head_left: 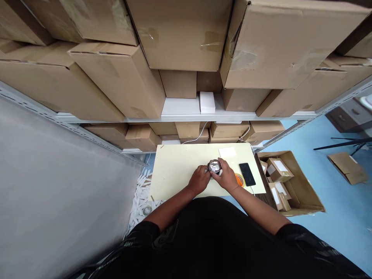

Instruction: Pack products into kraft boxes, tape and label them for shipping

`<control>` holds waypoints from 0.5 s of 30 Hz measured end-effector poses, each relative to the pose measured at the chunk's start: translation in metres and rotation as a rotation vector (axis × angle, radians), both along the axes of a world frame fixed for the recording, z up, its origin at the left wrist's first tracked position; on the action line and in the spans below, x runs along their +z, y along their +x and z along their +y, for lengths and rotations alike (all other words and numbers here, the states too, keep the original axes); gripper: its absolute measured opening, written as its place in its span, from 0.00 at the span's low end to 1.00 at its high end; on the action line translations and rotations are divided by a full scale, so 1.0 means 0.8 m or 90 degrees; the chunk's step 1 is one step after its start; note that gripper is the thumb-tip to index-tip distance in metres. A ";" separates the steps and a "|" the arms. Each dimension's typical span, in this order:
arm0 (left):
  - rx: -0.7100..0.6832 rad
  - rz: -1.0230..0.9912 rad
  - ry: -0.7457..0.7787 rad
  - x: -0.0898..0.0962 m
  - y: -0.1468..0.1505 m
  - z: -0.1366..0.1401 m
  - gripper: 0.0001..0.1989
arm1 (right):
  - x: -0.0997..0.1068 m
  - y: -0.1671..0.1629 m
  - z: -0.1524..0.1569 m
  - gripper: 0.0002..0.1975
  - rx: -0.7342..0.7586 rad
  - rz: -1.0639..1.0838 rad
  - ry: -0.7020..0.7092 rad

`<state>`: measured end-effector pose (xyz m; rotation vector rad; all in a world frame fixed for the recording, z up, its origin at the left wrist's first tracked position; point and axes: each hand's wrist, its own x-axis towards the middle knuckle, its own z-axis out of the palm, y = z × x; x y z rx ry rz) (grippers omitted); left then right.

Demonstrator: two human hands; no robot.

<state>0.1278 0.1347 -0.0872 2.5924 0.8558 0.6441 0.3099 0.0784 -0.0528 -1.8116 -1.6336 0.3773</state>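
Both hands hold a small round silver metal object (214, 166) with a raised rim and a lighter middle; its exact kind cannot be made out. My left hand (200, 179) has its curled fingers pressed against the left side of the object. From the right, my right hand (226, 176) grips it, thumb at the near edge and fingers round the far side. Beneath them is a pale yellow tabletop (174, 170). An orange roll of tape (240, 180) lies beside my right hand, partly hidden by it. A black phone (247, 174) rests further right.
Shelves of cardboard boxes (186, 35) rise beyond the table. A white stack (207, 102) sits on the shelf, and white paper (227, 152) lies on the tabletop. Right of the table stands an open carton (308, 193) holding smaller boxes. Paper strips (139, 201) litter the left floor.
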 end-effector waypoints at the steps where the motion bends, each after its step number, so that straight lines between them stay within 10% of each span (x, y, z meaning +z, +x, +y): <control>1: -0.006 -0.002 -0.005 0.000 0.000 0.001 0.09 | -0.002 0.001 0.001 0.34 0.002 -0.011 -0.001; 15: -0.029 -0.132 -0.226 -0.012 -0.024 -0.006 0.03 | -0.005 0.008 -0.002 0.24 0.064 -0.044 -0.052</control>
